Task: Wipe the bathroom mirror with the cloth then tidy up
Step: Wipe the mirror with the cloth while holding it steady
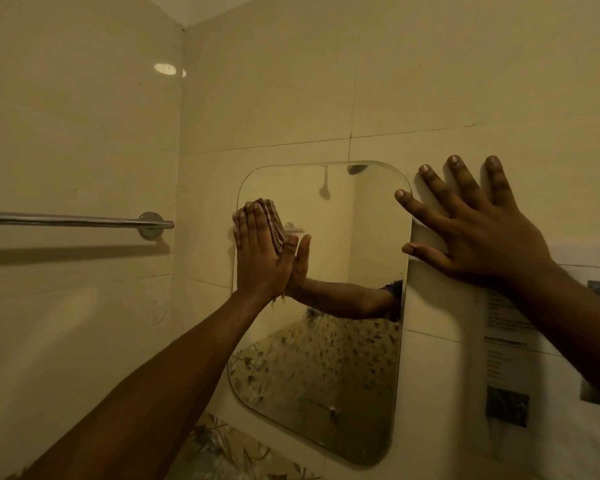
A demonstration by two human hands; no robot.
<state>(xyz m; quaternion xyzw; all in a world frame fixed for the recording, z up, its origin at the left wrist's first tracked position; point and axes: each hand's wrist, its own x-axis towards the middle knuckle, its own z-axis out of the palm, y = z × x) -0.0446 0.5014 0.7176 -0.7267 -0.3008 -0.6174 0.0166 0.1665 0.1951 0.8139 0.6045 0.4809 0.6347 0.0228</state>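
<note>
Evidently soft, the folded cloth [275, 221] is pressed to the fragile mirror [329, 344] by the flat left hand [257, 261]; the right hand [478, 233] is spread empty on the wall [430, 81].

Head cam, close up, faces mirror [343, 237] obliquely.

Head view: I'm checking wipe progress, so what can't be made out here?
All in the head view:
1. The cloth: mostly hidden under the flat fingers of the left hand; only a striped edge shows.
2. The mirror: dim light and the reflection mask any smears on the glass.
3. The printed sheet: text blurred, top partly covered by the right arm.
4. The towel rail: cut off by the left edge.
</note>
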